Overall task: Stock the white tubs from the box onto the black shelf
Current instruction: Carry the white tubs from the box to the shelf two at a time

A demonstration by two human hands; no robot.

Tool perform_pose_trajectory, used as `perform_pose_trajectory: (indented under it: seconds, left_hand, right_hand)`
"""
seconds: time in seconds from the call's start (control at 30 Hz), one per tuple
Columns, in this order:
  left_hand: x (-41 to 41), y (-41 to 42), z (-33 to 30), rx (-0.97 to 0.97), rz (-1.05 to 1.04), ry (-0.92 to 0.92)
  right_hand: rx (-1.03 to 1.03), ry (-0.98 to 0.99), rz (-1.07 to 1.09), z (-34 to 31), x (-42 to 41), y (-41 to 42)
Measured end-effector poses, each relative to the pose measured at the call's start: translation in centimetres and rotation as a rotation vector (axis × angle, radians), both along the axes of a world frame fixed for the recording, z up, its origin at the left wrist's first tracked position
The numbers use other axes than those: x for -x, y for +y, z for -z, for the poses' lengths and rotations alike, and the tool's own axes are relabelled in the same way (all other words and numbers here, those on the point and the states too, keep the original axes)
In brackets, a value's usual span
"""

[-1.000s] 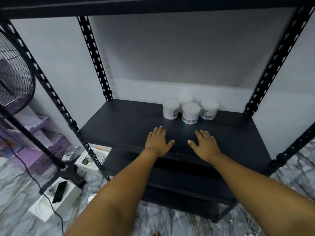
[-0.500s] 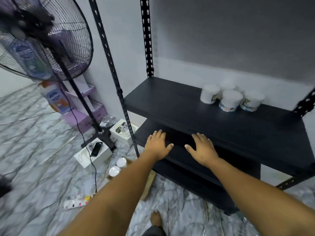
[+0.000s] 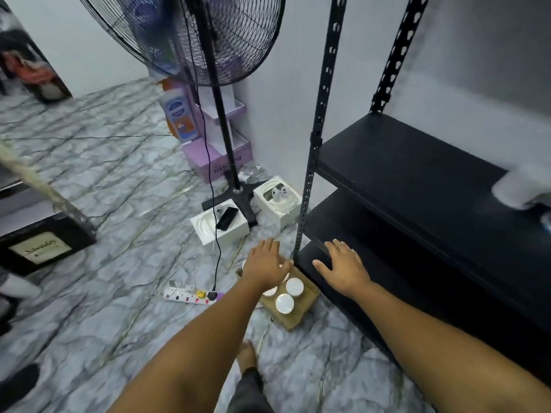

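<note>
Both hands, left hand and right hand, hover flat with fingers spread and empty above the brown cardboard box of round white tubs beside the matte black shelf, where a blurred, probably white tub sits.

Tubs in box on floor — left of shelf, fan behind

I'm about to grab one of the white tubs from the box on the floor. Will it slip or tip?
Probably easy to lift: each white tub is small beside the left hand. Its smooth round lid may be slippery, so grip the sides. The tubs sit close together in the cardboard box, so a nudge could knock a neighbour.
</note>
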State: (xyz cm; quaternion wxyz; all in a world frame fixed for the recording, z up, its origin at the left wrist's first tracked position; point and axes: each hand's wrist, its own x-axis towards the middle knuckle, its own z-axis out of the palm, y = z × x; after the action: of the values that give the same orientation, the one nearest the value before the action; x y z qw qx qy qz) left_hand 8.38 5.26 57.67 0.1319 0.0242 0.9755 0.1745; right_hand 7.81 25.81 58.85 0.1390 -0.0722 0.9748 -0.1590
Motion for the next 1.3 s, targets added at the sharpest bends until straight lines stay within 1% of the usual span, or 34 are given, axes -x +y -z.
perform_pose_trajectory:
  seconds: [0.17, 0.33, 0.43, 0.53, 0.63, 0.77, 0.9, 1.03, 1.1, 1.17, 1.3]
  left_hand:
    - [4.6, -8.4, 3.8, 0.010, -0.040, -0.068]
    - [8.7, -14.0, 7.6, -0.020, -0.109, -0.143]
    - [10.3, -16.1, 11.1, -0.001, -0.138, -0.110]
    - [11.7, -17.3, 15.7, 0.004, -0.174, -0.083]
    - [13.0, -17.8, 21.6, -0.011, -0.209, -0.106]
    - [14.7, -17.6, 32.0, -0.024, -0.240, -0.110]
    - [16.8, -16.9, 42.6, -0.034, -0.241, -0.071]
    - [18.3, -16.1, 51.7, -0.055, -0.245, -0.015]
    - [18.7, -16.0, 55.3, -0.100, -0.254, 0.027]
    - [18.9, -15.9, 58.4, -0.207, -0.298, 0.090]
    - [18.8, -15.9, 62.8, -0.486, -0.417, 0.114]
  right_hand:
    - [0.023, -0.094, -0.043, 3.8, 5.8, -8.3]
    - [0.045, -0.180, -0.087, 8.2, 11.1, -14.1]
    - [0.073, -0.211, -0.111, 11.8, 14.0, -16.3]
    - [0.085, -0.225, -0.145, 17.2, 16.9, -17.5]
    - [0.086, -0.216, -0.187, 23.4, 19.2, -18.2]
    - [0.100, -0.192, -0.238, 33.4, 22.0, -18.5]
    - [0.128, -0.127, -0.249, 43.8, 24.4, -18.3]
    - [0.119, -0.067, -0.267, 53.1, 26.1, -17.6]
    - [0.154, -0.058, -0.260, 57.0, 26.9, -17.4]
    - [0.228, -0.040, -0.247, 60.2, 27.6, -17.2]
    - [0.492, -0.039, -0.148, 64.4, 28.3, -16.7]
